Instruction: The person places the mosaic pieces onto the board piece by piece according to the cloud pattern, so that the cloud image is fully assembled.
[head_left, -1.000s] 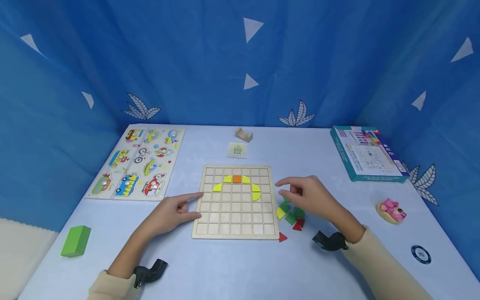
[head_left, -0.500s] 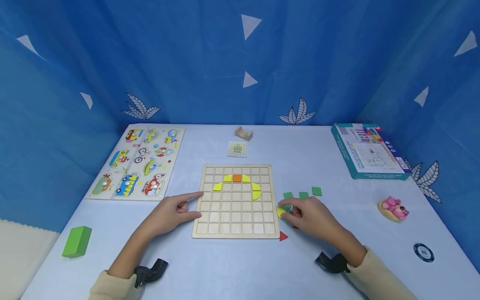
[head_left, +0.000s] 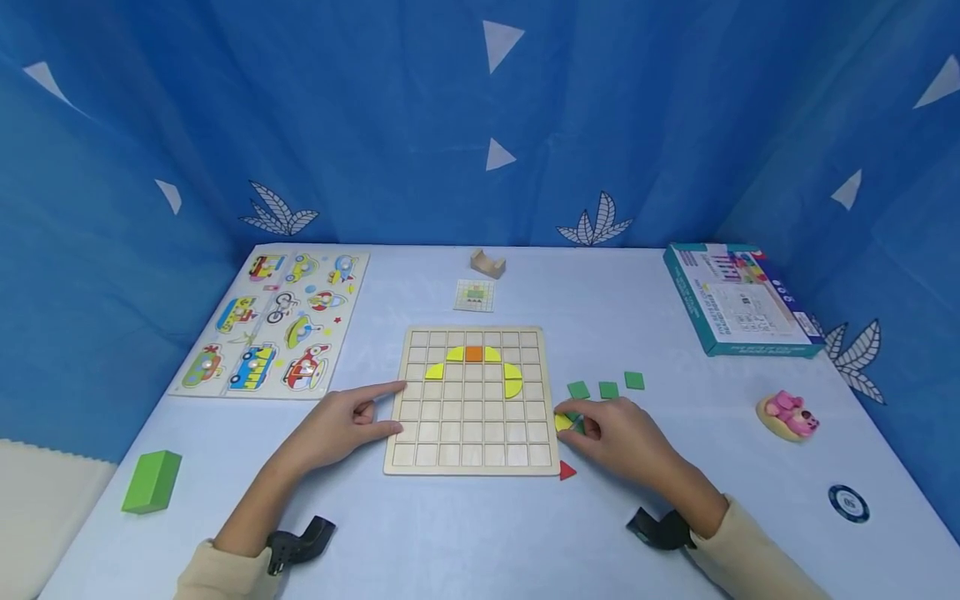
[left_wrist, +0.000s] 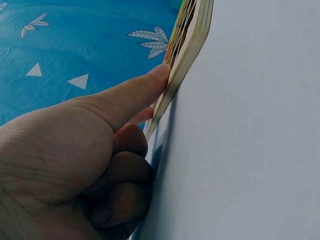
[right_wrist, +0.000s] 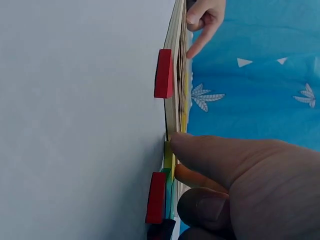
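Note:
A wooden grid board (head_left: 447,457) lies in the middle of the table, with several yellow quarter-circle pieces and an orange square (head_left: 474,354) set in its upper cells. My left hand (head_left: 334,429) touches the board's left edge with index fingertip and thumb, its other fingers folded. At the right edge, my right hand (head_left: 624,437) pinches a yellow quarter-circle piece (head_left: 562,422) between thumb and index finger. Green square tiles (head_left: 608,390) lie just beyond that hand. A red triangle (head_left: 567,471) sits by the board's lower right corner; another red piece (right_wrist: 156,197) shows in the right wrist view.
Behind the board are a small pattern card (head_left: 474,295) and a wooden holder (head_left: 487,264). A vehicle puzzle (head_left: 273,325) lies far left, a green block (head_left: 152,482) nearer. To the right are a game box (head_left: 742,300), a pink figure (head_left: 787,415) and a round chip (head_left: 849,503).
My right hand has come down and nearer to the loose pieces, closing on the yellow one. Several green squares now lie spread apart. The left hand stays at the board's edge.

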